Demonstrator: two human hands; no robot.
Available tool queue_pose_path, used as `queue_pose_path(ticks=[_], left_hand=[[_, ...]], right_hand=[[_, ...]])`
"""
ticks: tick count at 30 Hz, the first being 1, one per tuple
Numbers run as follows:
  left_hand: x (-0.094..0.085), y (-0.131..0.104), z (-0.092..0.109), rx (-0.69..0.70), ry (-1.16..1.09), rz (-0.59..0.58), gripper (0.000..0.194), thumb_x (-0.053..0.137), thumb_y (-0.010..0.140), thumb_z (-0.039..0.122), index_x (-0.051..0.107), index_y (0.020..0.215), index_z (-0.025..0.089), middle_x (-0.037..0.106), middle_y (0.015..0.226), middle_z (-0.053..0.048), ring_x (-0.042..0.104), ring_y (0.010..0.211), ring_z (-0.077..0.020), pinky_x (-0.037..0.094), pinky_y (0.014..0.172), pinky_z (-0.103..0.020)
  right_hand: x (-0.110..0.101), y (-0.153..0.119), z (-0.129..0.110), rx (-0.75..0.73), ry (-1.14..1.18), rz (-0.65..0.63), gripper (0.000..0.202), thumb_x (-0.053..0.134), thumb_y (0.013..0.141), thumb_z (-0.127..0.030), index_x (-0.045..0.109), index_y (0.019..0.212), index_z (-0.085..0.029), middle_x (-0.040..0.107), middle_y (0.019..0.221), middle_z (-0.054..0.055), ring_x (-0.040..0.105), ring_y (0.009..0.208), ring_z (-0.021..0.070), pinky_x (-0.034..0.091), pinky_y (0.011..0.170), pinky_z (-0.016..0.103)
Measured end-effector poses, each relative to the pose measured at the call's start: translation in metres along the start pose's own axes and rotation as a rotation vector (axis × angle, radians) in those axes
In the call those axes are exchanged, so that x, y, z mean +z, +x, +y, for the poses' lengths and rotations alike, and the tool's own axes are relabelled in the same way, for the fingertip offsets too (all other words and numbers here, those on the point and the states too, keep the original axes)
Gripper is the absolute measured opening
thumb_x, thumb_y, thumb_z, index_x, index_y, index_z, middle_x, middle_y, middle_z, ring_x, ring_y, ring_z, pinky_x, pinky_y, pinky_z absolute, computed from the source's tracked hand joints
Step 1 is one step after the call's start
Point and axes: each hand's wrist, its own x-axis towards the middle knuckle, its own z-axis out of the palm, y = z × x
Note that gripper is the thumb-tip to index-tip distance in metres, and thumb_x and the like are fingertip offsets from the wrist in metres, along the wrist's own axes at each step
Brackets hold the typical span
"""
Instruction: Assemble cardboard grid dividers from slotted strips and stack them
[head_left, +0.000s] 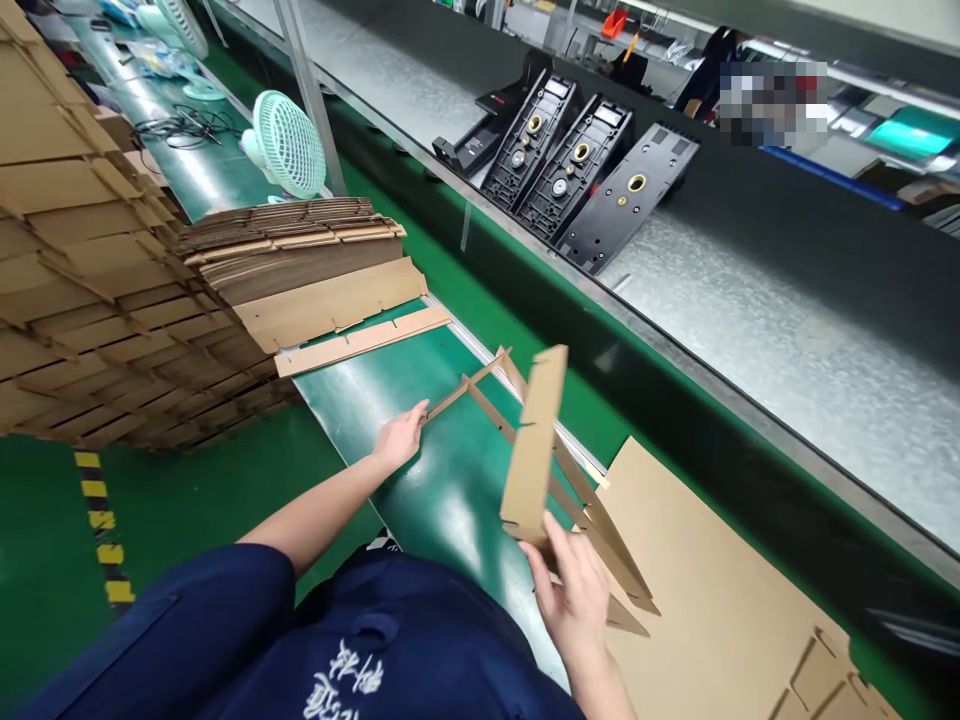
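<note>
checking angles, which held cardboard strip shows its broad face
The notched cardboard strip in the right hand; the strip in the left hand appears edge-on.

I have free passage over the bench between the left hand and the right hand. Toward the right, the raised cardboard strip and slanting strips obstruct crossing; the cardboard stack blocks the far end.

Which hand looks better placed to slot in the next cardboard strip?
Probably the right hand: it holds a notched strip over the long cardboard pieces, while the left hand is occupied gripping one end of the thin crosspiece.
</note>
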Motion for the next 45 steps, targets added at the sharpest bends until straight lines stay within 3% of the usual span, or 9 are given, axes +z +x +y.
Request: queue_pose_path(ticks=[3, 6, 12, 19, 23, 27, 30, 39, 45], left_hand=[[-0.001, 0.0, 0.001, -0.066, -0.002, -0.003, 0.054, 0.041, 0.09, 0.015, 0.03, 0.143, 0.019, 0.064, 0.12, -0.009, 0.061, 0.109, -0.0216, 0.048, 0.092, -0.032], [-0.001, 0.001, 0.0, -0.153, 0.007, -0.014, 0.04, 0.043, 0.09, 0.02, 0.041, 0.13, 0.015, 0.067, 0.108, -0.013, 0.065, 0.097, -0.0249, 0.049, 0.083, -0.035], [0.001, 0.004, -0.003, -0.181, -0.045, -0.001, 0.019, 0.045, 0.091, 0.026, 0.048, 0.108, 0.019, 0.068, 0.101, -0.009, 0.067, 0.092, -0.0229, 0.049, 0.076, -0.031], [0.002, 0.004, -0.003, -0.202, -0.06, 0.019, 0.019, 0.049, 0.091, 0.027, 0.047, 0.108, 0.021, 0.068, 0.098, -0.007, 0.067, 0.09, -0.0224, 0.049, 0.077, -0.032], [0.003, 0.005, -0.004, -0.179, -0.078, 0.022, 0.038, 0.049, 0.09, 0.023, 0.041, 0.127, 0.022, 0.067, 0.107, -0.007, 0.066, 0.096, -0.0212, 0.05, 0.081, -0.032], [0.005, 0.004, -0.006, -0.11, -0.132, 0.053, 0.071, 0.048, 0.089, 0.017, 0.013, 0.15, 0.022, 0.064, 0.118, -0.007, 0.064, 0.101, -0.0189, 0.05, 0.086, -0.031], [0.007, 0.004, -0.006, -0.082, -0.139, 0.097, 0.075, 0.047, 0.09, 0.021, 0.005, 0.153, 0.024, 0.062, 0.121, -0.006, 0.064, 0.098, -0.0177, 0.05, 0.086, -0.03], [0.004, 0.005, -0.004, -0.053, -0.039, 0.075, 0.055, 0.042, 0.095, 0.025, 0.031, 0.148, 0.027, 0.064, 0.115, -0.007, 0.062, 0.103, -0.0199, 0.05, 0.087, -0.029], [0.0, 0.006, -0.003, -0.066, 0.071, -0.013, 0.057, 0.039, 0.095, 0.024, 0.026, 0.15, 0.026, 0.064, 0.117, -0.008, 0.062, 0.102, -0.0196, 0.049, 0.085, -0.029]], right_hand=[[0.022, 0.001, 0.0, -0.093, 0.076, -0.24, 0.05, 0.05, 0.095, -0.028, 0.039, 0.144, -0.027, 0.061, 0.083, 0.004, 0.059, 0.074, 0.017, 0.049, 0.067, 0.03], [0.04, -0.007, 0.007, -0.081, 0.031, -0.32, 0.045, 0.046, 0.097, -0.03, 0.044, 0.141, -0.025, 0.059, 0.08, 0.003, 0.058, 0.073, 0.0158, 0.049, 0.067, 0.028], [0.042, -0.023, 0.031, 0.037, -0.195, -0.262, 0.041, 0.043, 0.098, -0.035, 0.05, 0.137, -0.024, 0.054, 0.072, 0.001, 0.054, 0.063, 0.0149, 0.046, 0.062, 0.027], [0.05, -0.024, 0.039, 0.099, -0.347, -0.205, 0.04, 0.039, 0.099, -0.034, 0.052, 0.136, -0.027, 0.051, 0.067, 0.0, 0.051, 0.06, 0.0151, 0.041, 0.06, 0.028], [0.053, -0.024, 0.047, 0.058, -0.373, -0.19, 0.039, 0.04, 0.099, -0.031, 0.052, 0.135, -0.028, 0.051, 0.066, 0.0, 0.049, 0.06, 0.0138, 0.038, 0.06, 0.027], [0.047, -0.023, 0.048, -0.016, -0.285, -0.227, 0.038, 0.043, 0.098, -0.029, 0.053, 0.135, -0.026, 0.052, 0.069, 0.0, 0.049, 0.064, 0.0137, 0.04, 0.063, 0.027], [0.041, -0.024, 0.045, -0.077, -0.216, -0.273, 0.038, 0.043, 0.098, -0.028, 0.052, 0.136, -0.026, 0.053, 0.071, 0.001, 0.049, 0.065, 0.0138, 0.04, 0.064, 0.027], [0.044, -0.038, 0.056, -0.059, -0.35, -0.289, 0.037, 0.044, 0.097, -0.024, 0.055, 0.133, -0.025, 0.05, 0.069, 0.0, 0.045, 0.063, 0.0138, 0.036, 0.063, 0.028], [0.067, -0.045, 0.066, 0.0, -0.444, -0.269, 0.035, 0.042, 0.098, -0.023, 0.059, 0.128, -0.026, 0.051, 0.068, 0.001, 0.045, 0.066, 0.0154, 0.032, 0.064, 0.03]])
